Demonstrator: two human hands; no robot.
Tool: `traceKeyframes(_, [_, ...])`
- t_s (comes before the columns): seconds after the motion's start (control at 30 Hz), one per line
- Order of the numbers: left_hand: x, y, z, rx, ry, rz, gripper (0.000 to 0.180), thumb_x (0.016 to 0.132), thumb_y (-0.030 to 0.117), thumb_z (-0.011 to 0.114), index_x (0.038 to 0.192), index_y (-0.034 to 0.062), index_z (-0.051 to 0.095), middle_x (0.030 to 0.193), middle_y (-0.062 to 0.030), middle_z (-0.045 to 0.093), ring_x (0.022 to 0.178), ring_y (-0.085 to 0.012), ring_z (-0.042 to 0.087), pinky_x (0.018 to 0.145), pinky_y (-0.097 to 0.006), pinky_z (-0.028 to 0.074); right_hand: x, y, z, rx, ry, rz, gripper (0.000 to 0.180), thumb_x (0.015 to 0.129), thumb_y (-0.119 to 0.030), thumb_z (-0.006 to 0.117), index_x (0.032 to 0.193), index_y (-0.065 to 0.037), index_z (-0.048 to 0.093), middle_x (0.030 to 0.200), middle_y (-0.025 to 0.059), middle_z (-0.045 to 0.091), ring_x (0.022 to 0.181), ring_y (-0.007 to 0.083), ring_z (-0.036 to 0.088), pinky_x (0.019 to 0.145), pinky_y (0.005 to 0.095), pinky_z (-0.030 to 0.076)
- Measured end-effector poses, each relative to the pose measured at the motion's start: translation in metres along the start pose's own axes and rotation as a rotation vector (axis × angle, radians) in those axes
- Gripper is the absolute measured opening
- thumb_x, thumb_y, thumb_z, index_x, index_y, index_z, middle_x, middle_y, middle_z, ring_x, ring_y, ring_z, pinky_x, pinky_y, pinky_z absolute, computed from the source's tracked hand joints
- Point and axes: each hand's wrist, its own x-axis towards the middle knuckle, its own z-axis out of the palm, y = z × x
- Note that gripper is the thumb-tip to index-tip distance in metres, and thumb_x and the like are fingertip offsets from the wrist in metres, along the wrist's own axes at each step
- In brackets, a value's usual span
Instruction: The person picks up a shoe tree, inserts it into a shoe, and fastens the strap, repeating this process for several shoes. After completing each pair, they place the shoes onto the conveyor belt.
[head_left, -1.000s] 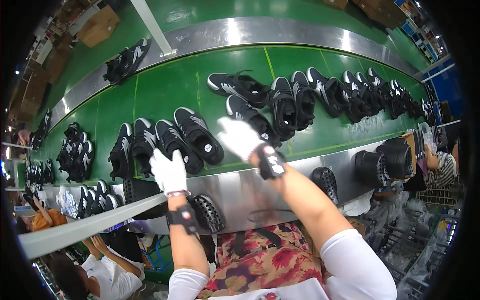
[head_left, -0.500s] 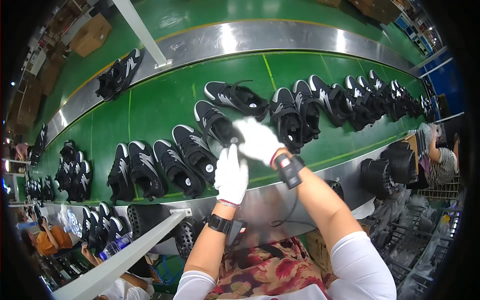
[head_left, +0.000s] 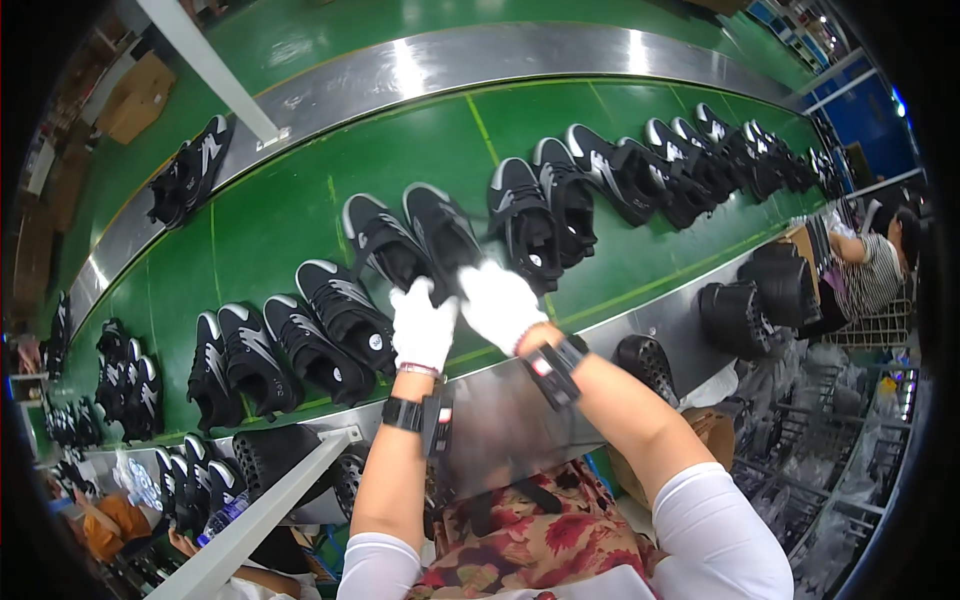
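Note:
Two black sneakers with grey toes and white side stripes lie side by side before me, toes pointing away. My left hand (head_left: 424,325), in a white glove, grips the heel of the left sneaker (head_left: 383,243). The heel of the right sneaker (head_left: 441,232) is in my right hand (head_left: 502,306), also gloved in white. The fingers partly cover both heels. Just right of them stands another sneaker (head_left: 520,212) with a round white label inside; to the left is a similar sneaker (head_left: 345,305).
More sneakers line the green conveyor belt (head_left: 300,230) on both sides. A metal rail (head_left: 400,75) runs along its far edge. A slanted white post (head_left: 270,515) rises at the near left. Black boots (head_left: 735,320) hang at the near right, and a person (head_left: 872,260) sits beyond them.
The right sneaker, lying crosswise earlier, has been turned and drawn alongside the left one. My left hand has moved onto the left sneaker's heel. The view has shifted slightly.

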Motion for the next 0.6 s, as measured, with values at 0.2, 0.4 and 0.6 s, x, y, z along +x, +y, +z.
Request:
traceKeyframes(0.2, [-0.009, 0.036, 0.051, 0.116, -0.178, 0.336, 0.035, 0.084, 0.034, 0.066, 0.112, 0.0122, 0.064, 0.118, -0.0298, 0.055, 0.099, -0.0467, 0.063, 0.084, -0.054, 0.053, -0.074, 0.060, -0.023, 0.012, 0.108, 0.293, 0.030, 0.088, -0.032, 0.067, 0.106, -0.009, 0.063, 0.096, 0.0198, 0.067, 0.089, 0.0399, 0.067, 0.079, 0.0480, 0.055])
traceKeyframes(0.4, [-0.033, 0.081, 0.081, 0.123, -0.197, 0.355, 0.033, 0.089, 0.035, 0.063, 0.113, 0.0112, 0.062, 0.117, -0.0271, 0.056, 0.100, -0.0457, 0.063, 0.084, -0.053, 0.054, -0.103, 0.090, -0.053, -0.038, 0.166, 0.360, 0.033, 0.091, -0.034, 0.064, 0.109, -0.007, 0.060, 0.097, 0.0217, 0.065, 0.088, 0.0401, 0.067, 0.078, 0.0487, 0.054])
traceKeyframes(0.6, [-0.158, 0.047, 0.024, 0.273, -0.186, 0.347, 0.037, 0.092, 0.036, 0.061, 0.117, 0.0091, 0.063, 0.118, -0.0270, 0.056, 0.097, -0.0447, 0.063, 0.081, -0.052, 0.053, -0.217, 0.049, -0.045, 0.095, -0.036, 0.214, 0.036, 0.093, -0.040, 0.060, 0.110, -0.008, 0.058, 0.096, 0.0203, 0.064, 0.080, 0.0394, 0.067, 0.071, 0.0496, 0.054])
